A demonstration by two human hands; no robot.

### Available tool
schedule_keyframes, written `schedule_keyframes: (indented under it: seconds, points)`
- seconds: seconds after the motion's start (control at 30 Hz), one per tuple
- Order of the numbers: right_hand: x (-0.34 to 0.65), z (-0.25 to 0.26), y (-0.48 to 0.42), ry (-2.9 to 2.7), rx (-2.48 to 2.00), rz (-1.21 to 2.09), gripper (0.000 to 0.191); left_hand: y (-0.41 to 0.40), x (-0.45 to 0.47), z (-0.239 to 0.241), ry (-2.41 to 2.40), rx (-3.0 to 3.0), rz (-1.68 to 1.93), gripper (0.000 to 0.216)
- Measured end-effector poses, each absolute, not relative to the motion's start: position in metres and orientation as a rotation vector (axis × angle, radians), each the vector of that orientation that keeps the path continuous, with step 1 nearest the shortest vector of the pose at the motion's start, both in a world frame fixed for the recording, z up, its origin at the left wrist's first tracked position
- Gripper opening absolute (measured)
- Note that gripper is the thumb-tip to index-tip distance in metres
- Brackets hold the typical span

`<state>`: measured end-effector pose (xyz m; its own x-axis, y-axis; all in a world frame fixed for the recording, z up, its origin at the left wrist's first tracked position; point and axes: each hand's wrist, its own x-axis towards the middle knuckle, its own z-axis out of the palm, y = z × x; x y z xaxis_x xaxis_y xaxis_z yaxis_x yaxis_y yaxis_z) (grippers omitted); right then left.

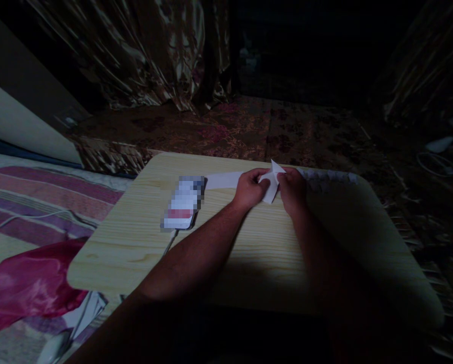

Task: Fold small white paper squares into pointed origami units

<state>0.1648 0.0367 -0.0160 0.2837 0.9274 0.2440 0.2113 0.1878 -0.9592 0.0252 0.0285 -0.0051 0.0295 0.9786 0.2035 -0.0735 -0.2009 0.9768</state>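
Note:
Between my two hands is a folded piece of white paper (271,188), with one pointed corner sticking up. My left hand (251,188) is closed on its left side, the thumb lying on the paper. My right hand (293,188) pinches the right side near the raised point; some of its fingers are hidden behind the paper. Flat white paper (222,180) lies on the table just left of my left hand. Beyond my right hand sit several small folded white paper pieces (330,176) in a row, dim and hard to make out.
A phone (183,205) with a white cable (170,241) lies on the left of the pale wooden table (123,253). To the left is a striped bedspread (25,194) with a pink shiny cloth (33,283). Patterned curtains (181,45) hang behind.

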Motion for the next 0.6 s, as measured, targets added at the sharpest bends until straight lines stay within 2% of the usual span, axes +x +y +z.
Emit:
schedule_keyframes:
  seconds: [0.17, 0.4, 0.6]
  points:
    - [0.163, -0.011, 0.033, -1.250, -1.209, 0.812, 0.039, 0.029, 0.024, -0.005, 1.024, 1.367, 1.359, 0.030]
    - [0.169, -0.009, 0.032, -1.276, -1.306, 0.757, 0.039, 0.028, 0.023, -0.003, 1.037, 1.364, 1.303, 0.028]
    - [0.177, -0.017, 0.038, -1.185, -1.231, 0.926, 0.035, 0.028, 0.020, 0.001, 0.987, 1.233, 1.279, 0.030]
